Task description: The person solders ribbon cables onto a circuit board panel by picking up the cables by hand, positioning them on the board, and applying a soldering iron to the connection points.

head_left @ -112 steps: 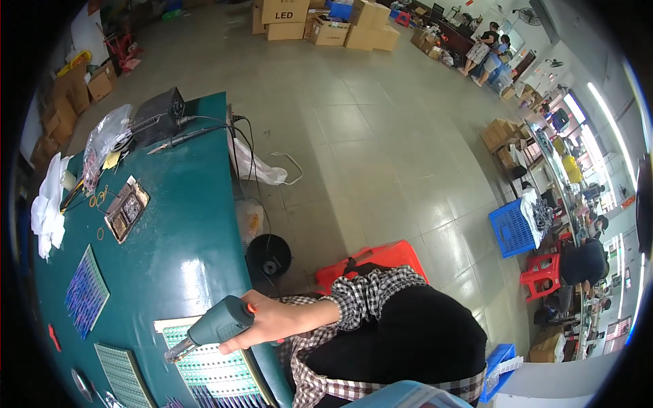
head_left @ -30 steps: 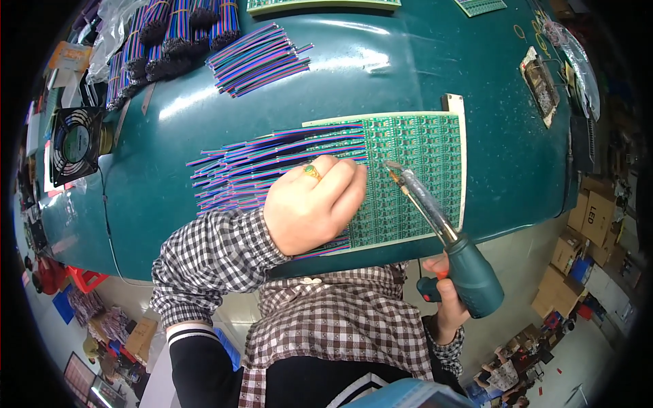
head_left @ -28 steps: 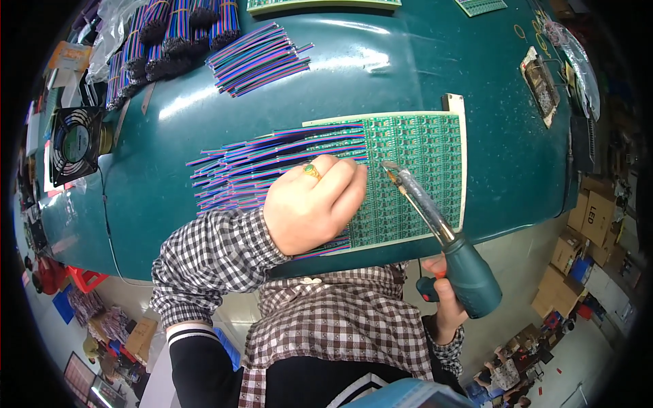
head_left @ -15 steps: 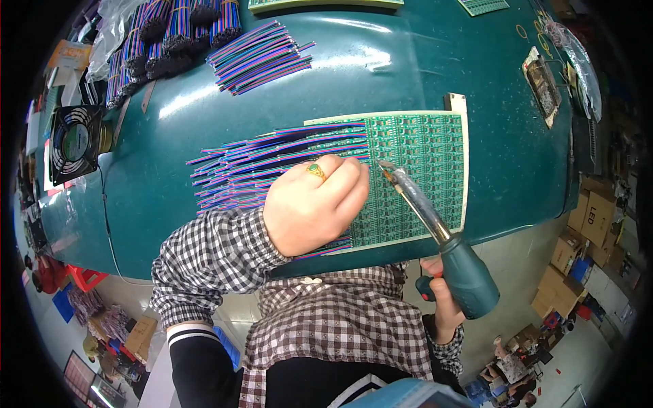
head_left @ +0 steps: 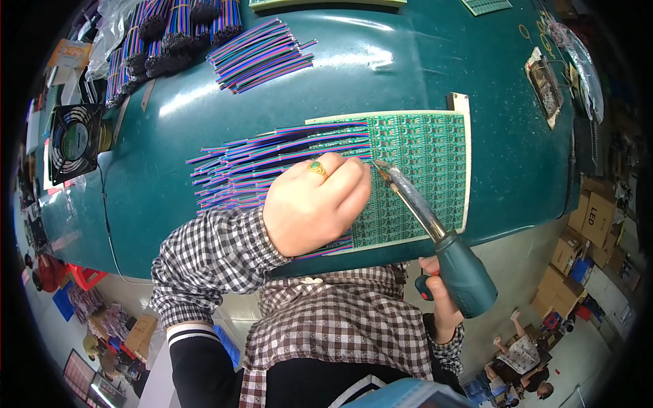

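Observation:
My right hand [head_left: 443, 302] grips a soldering gun [head_left: 466, 275] with a dark green body and a red trigger. Its metal tip points up and left, reaching a green circuit board panel [head_left: 422, 170] beside my left fingers. Closed in a pinch, my left hand [head_left: 316, 204] rests over thin multicoloured wire strips [head_left: 238, 170] at the panel's left part. A ringed finger shows on top; the fingertips and most of the pinched wire are hidden under the hand. The strips lie side by side, their right ends on the panel and their left ends on the green table.
Loose wire strips [head_left: 258, 58] lie farther back, near tied wire bundles [head_left: 177, 27] at the far left. A black fan [head_left: 75, 144] stands at the left with its cable trailing down. A dirty metal holder [head_left: 544, 87] is at the right. Cardboard boxes [head_left: 598, 217] stand beyond the table.
The soldering gun in my right hand has shifted slightly left and up, bringing its tip closer to my left fingers. My left hand has barely moved.

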`<action>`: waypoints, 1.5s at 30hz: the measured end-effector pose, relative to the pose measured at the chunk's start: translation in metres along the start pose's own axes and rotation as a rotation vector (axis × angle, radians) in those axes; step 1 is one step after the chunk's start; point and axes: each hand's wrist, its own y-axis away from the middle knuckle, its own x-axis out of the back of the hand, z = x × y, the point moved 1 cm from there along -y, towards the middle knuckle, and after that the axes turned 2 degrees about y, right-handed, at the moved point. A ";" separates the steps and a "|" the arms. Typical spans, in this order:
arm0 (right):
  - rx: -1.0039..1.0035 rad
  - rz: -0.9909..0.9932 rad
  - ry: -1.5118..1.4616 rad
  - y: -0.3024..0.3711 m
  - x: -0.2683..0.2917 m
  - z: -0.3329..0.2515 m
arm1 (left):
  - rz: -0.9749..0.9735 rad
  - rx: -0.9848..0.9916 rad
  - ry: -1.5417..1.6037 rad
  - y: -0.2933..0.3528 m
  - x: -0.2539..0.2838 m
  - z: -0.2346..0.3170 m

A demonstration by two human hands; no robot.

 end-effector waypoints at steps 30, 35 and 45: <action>0.076 -0.002 -0.002 0.002 0.004 -0.004 | -0.021 0.017 0.059 0.000 0.001 -0.003; 0.033 0.001 -0.054 0.002 0.002 -0.003 | 0.051 0.003 0.031 0.001 -0.007 -0.006; 0.044 -0.021 -0.026 0.003 0.003 -0.001 | 0.060 0.040 0.044 -0.001 -0.006 -0.006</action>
